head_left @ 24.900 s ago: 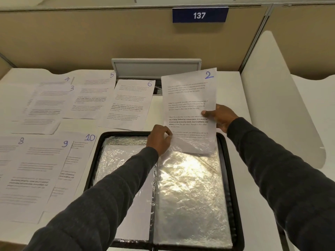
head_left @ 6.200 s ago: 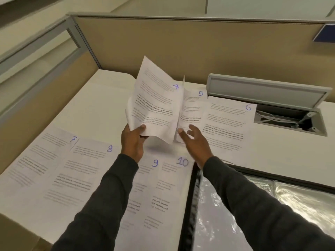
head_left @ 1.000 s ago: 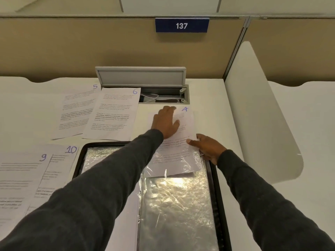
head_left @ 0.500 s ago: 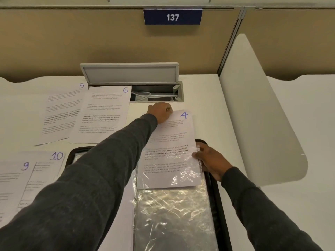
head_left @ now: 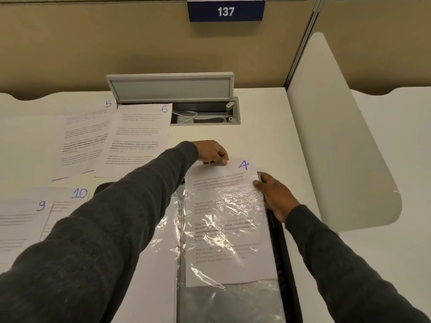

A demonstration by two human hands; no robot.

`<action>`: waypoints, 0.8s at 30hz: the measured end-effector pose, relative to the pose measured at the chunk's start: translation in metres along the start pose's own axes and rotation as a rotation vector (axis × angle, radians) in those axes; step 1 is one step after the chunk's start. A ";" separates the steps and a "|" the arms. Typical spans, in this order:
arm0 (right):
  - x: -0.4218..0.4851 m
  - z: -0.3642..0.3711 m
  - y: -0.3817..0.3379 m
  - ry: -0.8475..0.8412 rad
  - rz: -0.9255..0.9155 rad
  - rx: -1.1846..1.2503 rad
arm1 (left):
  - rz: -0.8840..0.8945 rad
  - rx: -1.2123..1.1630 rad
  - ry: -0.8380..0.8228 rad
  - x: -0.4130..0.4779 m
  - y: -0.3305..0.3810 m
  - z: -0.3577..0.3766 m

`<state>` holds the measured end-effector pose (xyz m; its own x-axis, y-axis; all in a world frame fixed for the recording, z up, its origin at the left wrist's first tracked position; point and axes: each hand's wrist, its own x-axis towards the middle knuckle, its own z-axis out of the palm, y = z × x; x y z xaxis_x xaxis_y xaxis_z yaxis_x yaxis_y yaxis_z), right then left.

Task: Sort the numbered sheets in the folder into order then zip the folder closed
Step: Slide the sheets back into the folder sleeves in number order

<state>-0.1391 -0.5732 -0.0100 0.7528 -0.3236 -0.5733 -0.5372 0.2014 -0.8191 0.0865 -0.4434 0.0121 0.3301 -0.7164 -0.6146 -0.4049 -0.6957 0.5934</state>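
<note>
Beneath sign 137 (head_left: 225, 10), sheet 4 (head_left: 221, 176) sits seemingly half-sleeved in folder (head_left: 279, 241).

Recessed cable hatch (head_left: 229, 118) set into white desk (head_left: 263, 136), near its far edge. Grey lid (head_left: 170, 87) hinged along the hatch's far side, standing raised. White cable (head_left: 187, 116) lies inside the hatch, left part. Beige partition (head_left: 105, 47) stands directly behind the hatch; blue sign (head_left: 225, 10) reading 137 mounted above it. White rounded divider (head_left: 331, 141) stands upright to the hatch's right.
</note>
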 end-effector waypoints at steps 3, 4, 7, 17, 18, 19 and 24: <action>-0.001 0.003 -0.002 0.025 -0.014 -0.019 | 0.010 -0.027 -0.080 -0.004 0.004 0.013; -0.002 0.004 -0.004 0.031 -0.023 -0.036 | 0.018 -0.027 -0.096 -0.006 0.005 0.018; -0.004 0.008 -0.006 0.059 -0.038 -0.089 | 0.046 0.001 -0.091 -0.014 0.008 0.029; -0.009 0.009 -0.008 0.057 -0.031 0.073 | 0.130 0.014 0.276 -0.034 0.012 0.064; -0.011 0.007 -0.007 0.047 -0.017 0.086 | 0.137 0.011 0.288 -0.035 0.012 0.066; -0.014 0.005 -0.006 0.036 0.004 0.096 | 0.141 0.013 0.292 -0.037 0.013 0.067; -0.028 -0.007 0.009 -0.030 0.087 0.096 | 0.136 0.063 0.310 -0.041 0.018 0.070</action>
<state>-0.1675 -0.5686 -0.0013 0.7166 -0.2739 -0.6415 -0.5632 0.3154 -0.7638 0.0060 -0.4224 0.0117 0.5092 -0.7912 -0.3388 -0.5114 -0.5948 0.6203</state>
